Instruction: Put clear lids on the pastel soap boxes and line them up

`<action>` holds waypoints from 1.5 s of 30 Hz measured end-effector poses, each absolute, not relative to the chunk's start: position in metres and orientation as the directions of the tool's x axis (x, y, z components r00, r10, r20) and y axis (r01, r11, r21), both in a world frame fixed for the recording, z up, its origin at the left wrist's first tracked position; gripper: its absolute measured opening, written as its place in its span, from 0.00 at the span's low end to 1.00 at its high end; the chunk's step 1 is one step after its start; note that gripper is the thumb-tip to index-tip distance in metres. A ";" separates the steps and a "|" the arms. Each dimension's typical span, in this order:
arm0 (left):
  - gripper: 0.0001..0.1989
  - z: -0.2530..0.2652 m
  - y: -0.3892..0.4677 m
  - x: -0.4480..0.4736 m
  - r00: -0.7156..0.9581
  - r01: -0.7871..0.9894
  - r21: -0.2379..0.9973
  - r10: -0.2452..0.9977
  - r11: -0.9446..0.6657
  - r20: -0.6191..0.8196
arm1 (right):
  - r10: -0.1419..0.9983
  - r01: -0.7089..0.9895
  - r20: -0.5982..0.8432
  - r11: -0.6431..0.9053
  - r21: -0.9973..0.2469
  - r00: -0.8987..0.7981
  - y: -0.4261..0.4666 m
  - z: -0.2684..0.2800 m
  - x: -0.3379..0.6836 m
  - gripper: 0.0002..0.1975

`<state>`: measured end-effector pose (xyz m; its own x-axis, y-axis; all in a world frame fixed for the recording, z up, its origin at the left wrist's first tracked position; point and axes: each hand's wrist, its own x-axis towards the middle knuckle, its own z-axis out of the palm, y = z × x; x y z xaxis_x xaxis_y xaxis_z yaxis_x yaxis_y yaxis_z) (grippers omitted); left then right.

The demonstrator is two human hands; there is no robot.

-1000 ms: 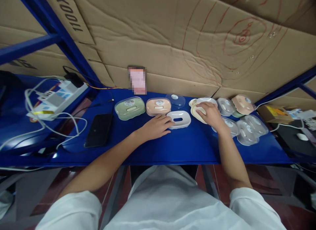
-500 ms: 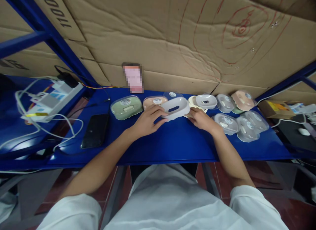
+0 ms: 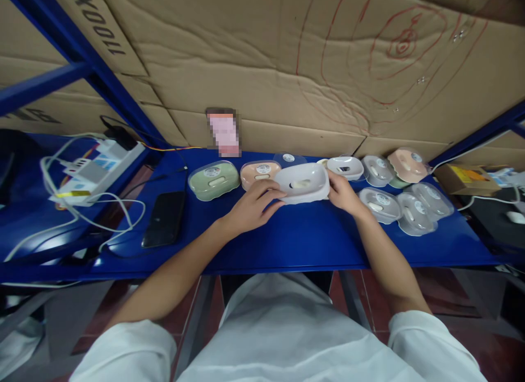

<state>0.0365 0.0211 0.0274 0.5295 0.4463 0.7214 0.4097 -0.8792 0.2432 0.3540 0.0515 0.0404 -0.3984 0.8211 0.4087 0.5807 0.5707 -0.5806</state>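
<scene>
Lifted off the blue shelf (image 3: 287, 245) since a second ago, the white soap dish (image 3: 302, 183) is now gripped at both ends by the left hand (image 3: 253, 206) and right hand (image 3: 342, 192), a pale piece inside it. Behind it sit lidded green box (image 3: 214, 179) and peach box (image 3: 260, 174); clear lids (image 3: 406, 209) lie right.

I hold a white tray (image 3: 302, 183) with both hands. My left hand (image 3: 252, 206) grips its left end and my right hand (image 3: 342, 192) its right end, above the blue surface (image 3: 295, 239). A green box (image 3: 214, 179) and a pink box (image 3: 257, 172) sit just behind.
</scene>
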 end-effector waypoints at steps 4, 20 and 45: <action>0.09 0.026 0.020 0.038 0.554 0.406 0.220 0.430 -0.887 0.713 | 0.875 0.605 0.435 0.468 -0.645 -0.213 0.057 0.032 0.351 0.17; 0.12 -0.004 0.036 0.065 0.653 0.423 0.299 0.517 -0.855 0.554 | 0.932 0.685 0.100 0.326 -0.652 -0.349 0.063 0.039 0.392 0.28; 0.09 -0.012 0.037 0.055 0.756 0.510 0.164 0.531 -0.845 0.383 | 0.746 0.626 0.043 0.587 -0.513 -0.665 0.046 0.009 0.348 0.26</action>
